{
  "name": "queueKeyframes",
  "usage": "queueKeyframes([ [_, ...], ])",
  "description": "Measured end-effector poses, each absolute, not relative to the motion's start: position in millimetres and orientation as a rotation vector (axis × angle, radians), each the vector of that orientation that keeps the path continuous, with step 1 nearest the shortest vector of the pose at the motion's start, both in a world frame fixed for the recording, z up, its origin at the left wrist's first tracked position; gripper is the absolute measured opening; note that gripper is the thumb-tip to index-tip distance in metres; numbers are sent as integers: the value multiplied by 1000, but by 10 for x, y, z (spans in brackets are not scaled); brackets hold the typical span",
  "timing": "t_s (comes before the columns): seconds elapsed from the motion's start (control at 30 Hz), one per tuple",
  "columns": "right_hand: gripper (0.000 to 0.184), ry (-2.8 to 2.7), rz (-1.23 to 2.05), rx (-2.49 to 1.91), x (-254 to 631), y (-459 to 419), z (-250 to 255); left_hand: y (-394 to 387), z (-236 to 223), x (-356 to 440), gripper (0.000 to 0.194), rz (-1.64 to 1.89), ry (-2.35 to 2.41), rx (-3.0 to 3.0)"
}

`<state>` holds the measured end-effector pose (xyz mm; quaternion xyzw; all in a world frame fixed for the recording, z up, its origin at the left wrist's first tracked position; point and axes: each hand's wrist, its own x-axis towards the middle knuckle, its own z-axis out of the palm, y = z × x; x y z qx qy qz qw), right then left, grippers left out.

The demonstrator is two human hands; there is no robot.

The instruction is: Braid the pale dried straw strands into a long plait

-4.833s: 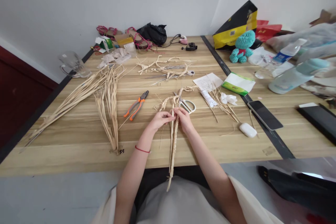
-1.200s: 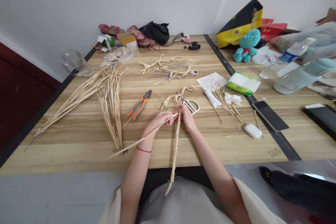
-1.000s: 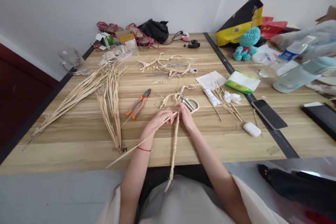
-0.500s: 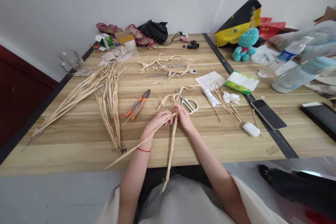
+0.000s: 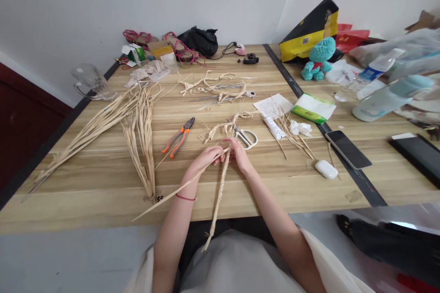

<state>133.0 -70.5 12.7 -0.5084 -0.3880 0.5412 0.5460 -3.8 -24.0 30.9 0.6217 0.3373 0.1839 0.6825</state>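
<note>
My left hand (image 5: 209, 157) is closed on a loose flat straw strand (image 5: 168, 198), which trails down across my left forearm. Right beside it, my right hand (image 5: 239, 155) pinches the upper end of a wrapped straw stem (image 5: 220, 190). From there the stem slants down past the table edge to a knotted, frayed tip over my lap. Just beyond my fingers lie twisted straw pieces (image 5: 217, 130), which may join the stem; my fingers hide that spot. White-handled scissors (image 5: 248, 139) rest close to my right fingertips. Orange-and-grey pliers (image 5: 178, 138) lie left of my hands.
Bundles of dry straw (image 5: 146, 142) cover the left side, near a glass mug (image 5: 92, 82). Behind are more twisted straw pieces (image 5: 206, 83) with metal rods. To the right sit a paper note (image 5: 273, 104), tissue pack (image 5: 313, 108), phone (image 5: 348, 149), white case (image 5: 326, 169) and bottle (image 5: 392, 98).
The loose strand, earlier hanging beside the stem, now lies out to the left over my forearm. The stem's lower end has swung left. Both hands stay close together.
</note>
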Motion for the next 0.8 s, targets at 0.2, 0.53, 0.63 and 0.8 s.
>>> queueKeyframes([
  [0.2,55,-906,1354,-1181,1339,-709,160,-279,373,-18,20,437,689,1347],
  [0.53,66,-910,1374,-1194,1335,-709,162,-246,299,-19,21,403,715,1317],
  [0.63,64,-922,1352,-1193,1331,-712,151,-247,300,-22,20,423,743,1357],
  [0.8,63,-943,1365,-1207,1323,-729,186,-251,336,-33,17,442,765,1383],
])
